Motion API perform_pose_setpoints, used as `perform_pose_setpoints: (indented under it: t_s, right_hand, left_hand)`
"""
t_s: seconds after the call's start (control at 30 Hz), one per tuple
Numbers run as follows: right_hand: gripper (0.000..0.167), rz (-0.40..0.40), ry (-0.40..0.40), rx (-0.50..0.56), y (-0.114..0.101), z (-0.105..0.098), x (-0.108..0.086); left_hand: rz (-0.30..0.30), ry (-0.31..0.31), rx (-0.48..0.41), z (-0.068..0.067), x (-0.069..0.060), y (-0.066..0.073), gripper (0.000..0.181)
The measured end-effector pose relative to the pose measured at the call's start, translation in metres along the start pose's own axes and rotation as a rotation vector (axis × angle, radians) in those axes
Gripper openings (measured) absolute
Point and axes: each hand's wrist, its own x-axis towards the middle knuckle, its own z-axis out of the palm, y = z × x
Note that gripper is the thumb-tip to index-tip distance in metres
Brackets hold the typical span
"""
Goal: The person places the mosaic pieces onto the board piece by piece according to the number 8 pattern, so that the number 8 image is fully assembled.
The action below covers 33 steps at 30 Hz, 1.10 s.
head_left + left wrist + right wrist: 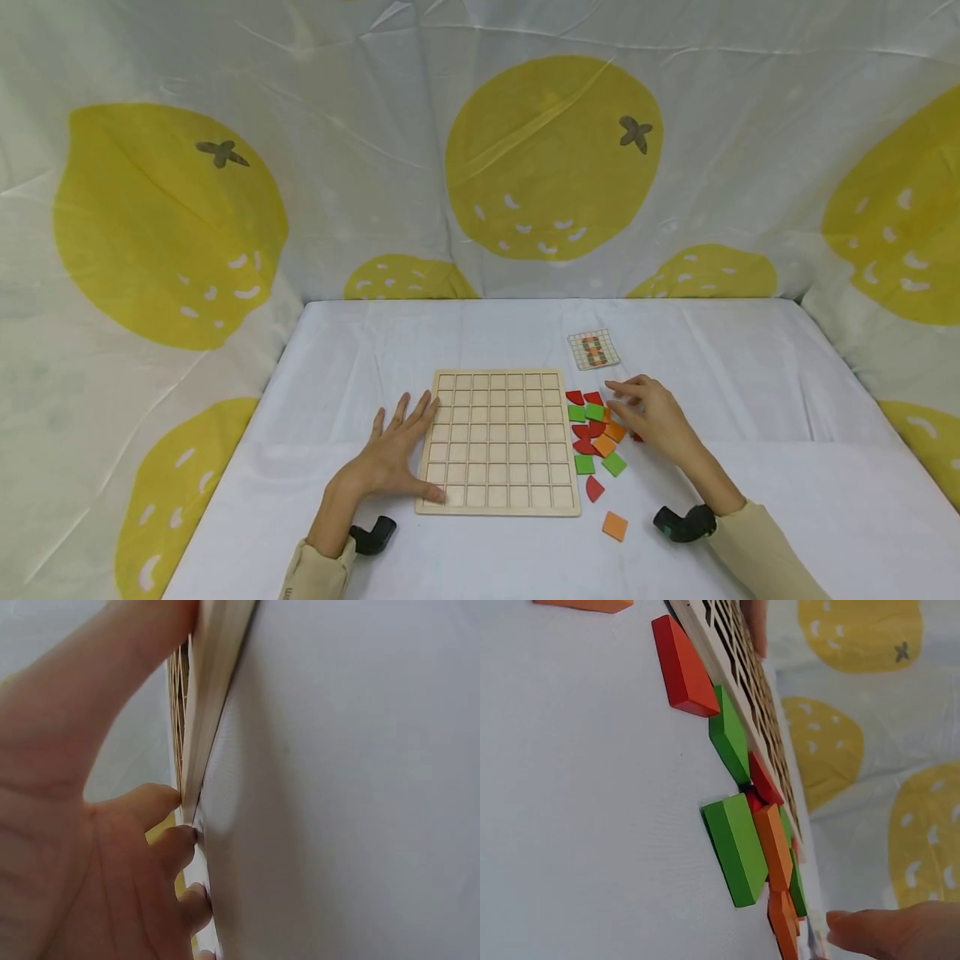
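Note:
A square wooden grid board [498, 510] lies flat on the white cloth. My left hand [390, 457] spreads over the board's left edge, its thumb on the near left corner and its fingertips at the left side; the left wrist view shows the thumb and fingers touching the wooden rim [214, 690]. Along the board's right side lies a loose heap of red quarter-round pieces, green squares [614, 463] and orange squares [603, 446]. Over the heap's right side hovers my right hand [656, 417], fingers loosely bent. Whether its fingertips touch a piece is unclear.
A small pattern card [594, 349] lies behind the heap. One orange square [615, 526] and a red quarter-round piece [595, 488] lie apart, nearer the front. Lemon-print cloth [555, 158] hangs behind the table.

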Motion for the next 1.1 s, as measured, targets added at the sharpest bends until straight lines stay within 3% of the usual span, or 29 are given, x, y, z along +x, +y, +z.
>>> perform_pose_setpoints:
  t_s: [0.47,0.63,0.9,1.1]
  right_hand:
    - [0.027,0.069,-0.013,0.047,0.002,0.013,0.012]
    - [0.026,0.051,-0.033,0.028,0.002,0.012,0.015]
    - [0.031,0.049,-0.065,0.026,0.003,0.009,0.017]
    - [0.038,0.056,-0.037,0.018,0.001,0.013,0.018]
  left_hand:
    - [0.005,-0.014,-0.021,0.001,0.000,-0.001,0.144]
    - [0.008,-0.026,-0.019,0.003,0.000,-0.004,0.143]
    - [0.024,-0.022,-0.033,0.005,0.000,-0.006,0.143]
    - [0.029,-0.018,-0.036,0.005,0.001,-0.006,0.143]
